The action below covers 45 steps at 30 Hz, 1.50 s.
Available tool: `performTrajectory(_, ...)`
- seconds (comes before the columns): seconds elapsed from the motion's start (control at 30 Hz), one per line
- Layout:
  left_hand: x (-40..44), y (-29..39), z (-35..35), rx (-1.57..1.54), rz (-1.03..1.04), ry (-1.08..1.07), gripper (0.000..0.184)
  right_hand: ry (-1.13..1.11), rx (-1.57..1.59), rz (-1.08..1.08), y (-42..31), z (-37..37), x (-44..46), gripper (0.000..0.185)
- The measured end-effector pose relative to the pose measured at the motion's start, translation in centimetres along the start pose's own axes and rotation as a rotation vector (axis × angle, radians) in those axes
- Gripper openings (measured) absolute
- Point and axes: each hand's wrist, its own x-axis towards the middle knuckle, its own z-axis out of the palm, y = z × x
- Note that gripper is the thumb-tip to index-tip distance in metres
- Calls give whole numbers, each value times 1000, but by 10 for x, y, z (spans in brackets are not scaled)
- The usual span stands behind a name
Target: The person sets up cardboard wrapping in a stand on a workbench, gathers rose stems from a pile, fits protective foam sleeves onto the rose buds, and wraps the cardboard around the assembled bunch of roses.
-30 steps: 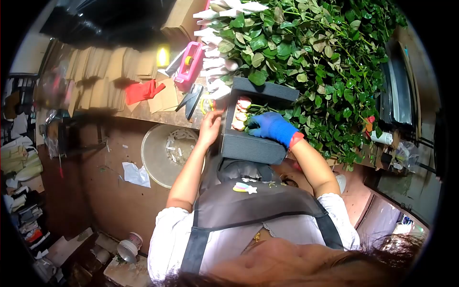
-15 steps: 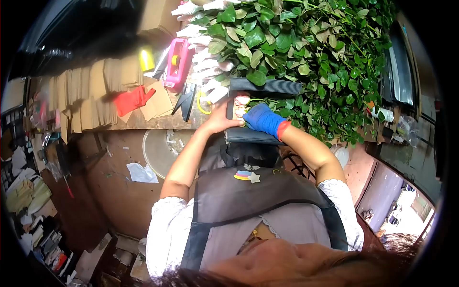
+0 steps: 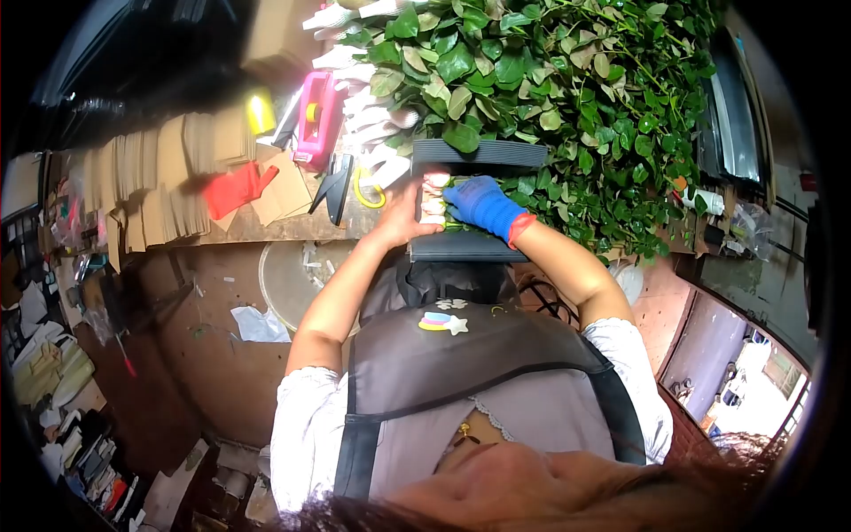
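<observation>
Pale pink rose heads (image 3: pixel 433 206) lie in a row between two dark ribbed flaps or walls, the upper one (image 3: pixel 483 154) and the lower one (image 3: pixel 465 248). My left hand (image 3: pixel 401 215), bare, rests against the left side of the heads, its thumb spread away from the fingers along the lower side. On my right hand (image 3: pixel 483 207) is a blue glove with a red cuff. Its fingers are curled down onto the roses just right of the heads, and the fingertips are partly hidden.
Leafy stems (image 3: pixel 585 115) cover the bench's back and right, beside white-netted bundles (image 3: pixel 368 115). Left of these are a pink tape dispenser (image 3: pixel 316 124), black scissors (image 3: pixel 333 188), a yellow ring (image 3: pixel 369 190), a red cloth (image 3: pixel 235 189) and cardboard pieces (image 3: pixel 164 168). A bin (image 3: pixel 297 279) stands below.
My left hand has moved right from the bench edge to the rose heads. My right hand has shifted slightly up along them. The lower ribbed part has tilted and shows less of its face.
</observation>
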Motion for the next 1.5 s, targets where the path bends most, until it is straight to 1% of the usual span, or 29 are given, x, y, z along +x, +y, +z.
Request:
performTrajectory(0.07, 3, 1, -2, 25, 14, -3, 113, 37, 16, -17, -3, -4, -2, 23)
performTrajectory(0.17, 4, 1, -4, 20, 60, 7, 113, 12, -2, -1, -4, 5, 0, 23)
performTrajectory(0.2, 7, 2, -4, -88, 31, 6, 108, 55, -24, -11, -6, 9, 2, 23)
performTrajectory(0.3, 19, 3, -2, -406, -56, -2, 93, 98, 74, -47, 7, 38, 11, 27)
performTrajectory(0.33, 14, 16, -7, -302, -93, 57, 85, 37, 84, -24, 7, 31, 5, 29)
performTrajectory(0.37, 12, 15, -2, -95, -103, 118, 82, -22, 89, -3, 4, 13, -3, 31)
performTrajectory(0.4, 10, 14, 0, -39, -50, 159, 81, -78, 94, 18, 3, -2, -7, 33)
performTrajectory(0.47, 7, 8, 6, 76, 31, 241, 80, 50, 152, 145, 1, -12, -13, 36)
performTrajectory(0.5, 6, 5, 11, 20, 26, 241, 79, 105, 185, 206, -1, -12, -17, 37)
performTrajectory(0.53, 6, 9, 9, -33, 22, 241, 78, -5, 161, 252, -1, -8, -11, 35)
performTrajectory(0.57, 4, 12, 7, -83, 21, 239, 76, 7, 152, 196, -1, -1, -9, 34)
performTrajectory(0.6, 3, 14, 6, 61, 75, 281, 73, 21, 137, 142, 0, 5, -7, 33)
performTrajectory(0.63, 9, 5, 10, -32, 58, 242, 68, 37, 118, 83, 2, 7, -4, 32)
performTrajectory(0.7, 23, -22, 24, -218, 24, 161, 60, 40, 106, 68, 2, 5, -6, 29)
performTrajectory(0.77, 31, -8, 19, -253, -199, 187, 49, 45, 88, 54, 2, -2, -9, 27)
performTrajectory(0.8, 33, -2, 17, -271, -312, 200, 44, 39, 88, 99, -1, -5, -13, 27)
performTrajectory(0.9, 29, -9, 23, -401, -194, 226, 38, 19, 68, 227, -7, -24, -22, 28)
performTrajectory(0.93, 21, 3, 17, -321, -153, 298, 35, 8, 58, 265, -8, -24, -21, 29)
performTrajectory(0.97, 20, 2, 19, -257, -106, 341, 35, -2, 52, 305, -8, -23, -20, 30)
performTrajectory(1.03, 19, 0, 21, -120, -9, 411, 36, 5, 82, 303, 5, -11, -8, 34)
performTrajectory(1.07, 19, 4, 19, -128, -56, 385, 37, -6, 75, 294, 12, -4, 0, 36)
performTrajectory(1.1, 18, 4, 21, -118, -54, 395, 37, -18, 66, 283, 19, 3, 6, 37)
performTrajectory(1.13, 17, 3, 22, -107, -52, 405, 37, -28, 142, 360, 21, 1, 10, 43)
performTrajectory(1.23, 18, 1, 20, -73, -28, 438, 41, 62, 259, 379, 20, 0, 8, 47)
performTrajectory(1.37, 18, 5, 22, -86, -42, 467, 50, 44, 242, 402, 15, 1, 14, 47)
performTrajectory(1.4, 18, 4, 21, 44, 47, 509, 56, 43, 259, 422, 19, 10, 16, 46)
performTrajectory(1.5, 20, 7, 15, 23, 61, 461, 57, 67, 272, 416, 17, 6, 13, 43)
